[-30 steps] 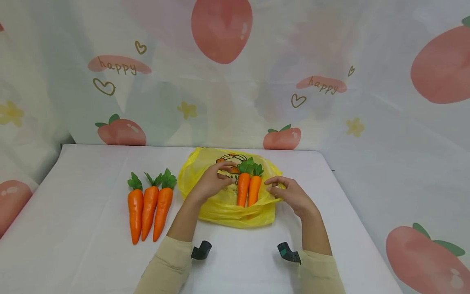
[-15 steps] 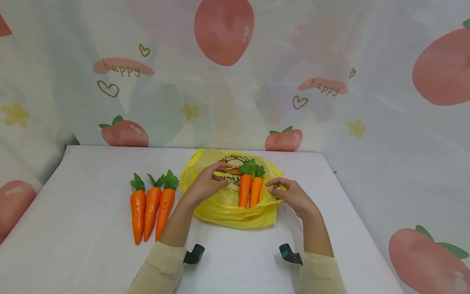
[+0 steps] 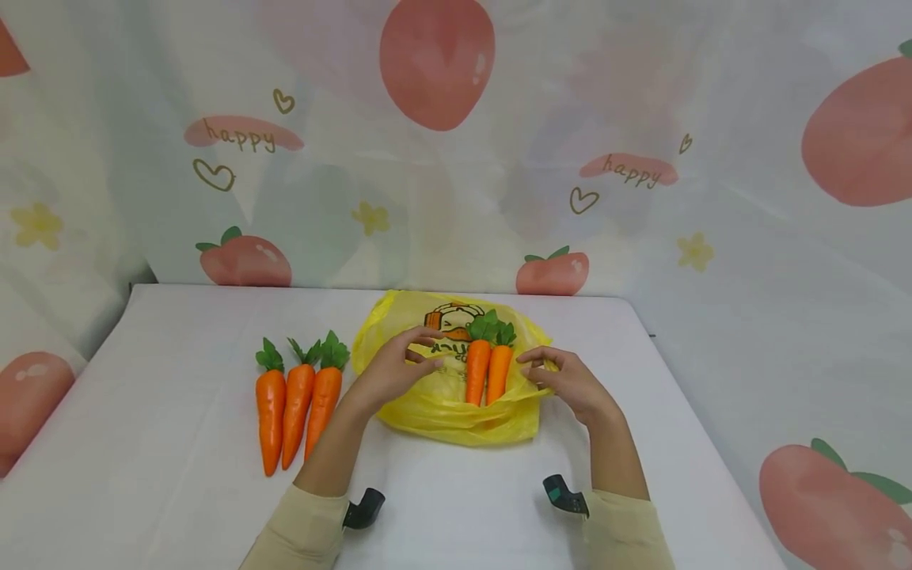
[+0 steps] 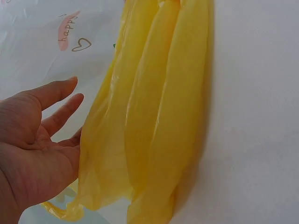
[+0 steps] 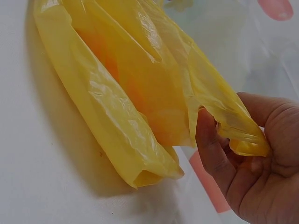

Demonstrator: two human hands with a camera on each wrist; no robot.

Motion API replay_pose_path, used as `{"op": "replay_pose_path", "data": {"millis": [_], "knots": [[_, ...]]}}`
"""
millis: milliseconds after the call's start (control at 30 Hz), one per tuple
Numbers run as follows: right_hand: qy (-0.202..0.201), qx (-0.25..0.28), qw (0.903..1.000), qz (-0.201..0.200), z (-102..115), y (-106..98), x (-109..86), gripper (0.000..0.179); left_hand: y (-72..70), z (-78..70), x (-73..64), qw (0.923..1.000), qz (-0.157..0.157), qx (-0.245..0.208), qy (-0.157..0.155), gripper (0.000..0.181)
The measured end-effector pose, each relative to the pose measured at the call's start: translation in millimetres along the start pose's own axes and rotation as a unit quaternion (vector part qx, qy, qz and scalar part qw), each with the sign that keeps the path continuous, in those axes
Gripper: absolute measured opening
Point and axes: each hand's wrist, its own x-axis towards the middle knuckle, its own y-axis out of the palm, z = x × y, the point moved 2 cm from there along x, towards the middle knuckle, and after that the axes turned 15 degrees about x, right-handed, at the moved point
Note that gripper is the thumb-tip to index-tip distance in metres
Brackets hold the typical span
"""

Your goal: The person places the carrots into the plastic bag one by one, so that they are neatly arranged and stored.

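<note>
A yellow plastic bag [image 3: 435, 416] with a printed cartoon duck lies on the table, its mouth spread open. Two orange carrots with green leaves, a left one [image 3: 478, 372] and a right one [image 3: 499, 374], lie side by side in it, lower tips hidden by the bag's front edge. Over the bag's left part hovers my left hand [image 3: 392, 370], fingers apart and holding nothing; the left wrist view has its palm beside the yellow plastic. At the bag's right edge, my right hand [image 3: 572, 384] grips a fold of the plastic [image 5: 243, 140] between thumb and fingers.
Three more carrots lie in a row left of the bag: a left one [image 3: 271, 419], a middle one [image 3: 297, 412] and a right one [image 3: 326, 400], partly behind my left forearm. A white cloth [image 3: 456, 514] covers the table. A patterned curtain [image 3: 427, 198] stands behind it.
My left hand has drawn back to the left and toward me, away from the two carrots in the bag. The right hand keeps its grip; the head view has shifted slightly.
</note>
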Motion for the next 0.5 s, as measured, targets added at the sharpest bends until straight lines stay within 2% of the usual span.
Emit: {"op": "replay_pose_path", "data": {"millis": [133, 267, 500], "knots": [[-0.003, -0.001, 1.0000, 0.005, -0.2, -1.9, -0.7, 0.026, -0.4, 3.3, -4.0, 0.9999, -0.006, 0.007, -0.006, 0.040], [-0.004, -0.008, 1.0000, 0.003, -0.8, -2.7, 0.1, 0.026, -4.5, 4.4, -9.6, 0.9998, -0.012, 0.014, 0.002, 0.039], [-0.005, -0.003, 1.0000, 0.008, -1.1, -0.3, 2.8, 0.026, -21.1, 4.0, -24.9, 0.9991, -0.032, 0.027, 0.001, 0.036]]}}
